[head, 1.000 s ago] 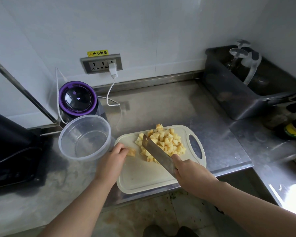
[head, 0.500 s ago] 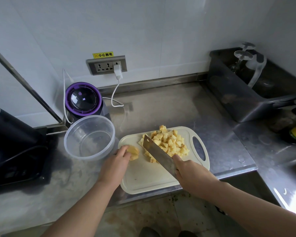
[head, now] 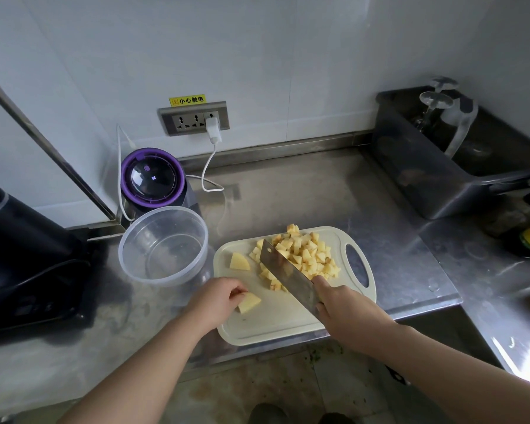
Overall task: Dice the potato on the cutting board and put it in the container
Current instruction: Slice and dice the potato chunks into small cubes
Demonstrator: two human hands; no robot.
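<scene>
A potato piece [head: 249,302] is pinched by the left hand [head: 216,298]; a knife [head: 285,272] is gripped by the right hand [head: 348,312], with both forearms stretched forward.

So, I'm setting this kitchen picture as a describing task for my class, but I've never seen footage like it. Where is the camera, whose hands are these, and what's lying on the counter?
There is no machine here. A person wears a wide-angle camera on the head, so the single view looks down at their own two bare hands. The left hand pinches a potato wedge on the cutting board. The right hand grips a cleaver, with its blade beside the pile of diced potato. A second wedge lies loose on the board. The clear container stands on the steel counter, left of the board, with no potato in it yet.
</scene>
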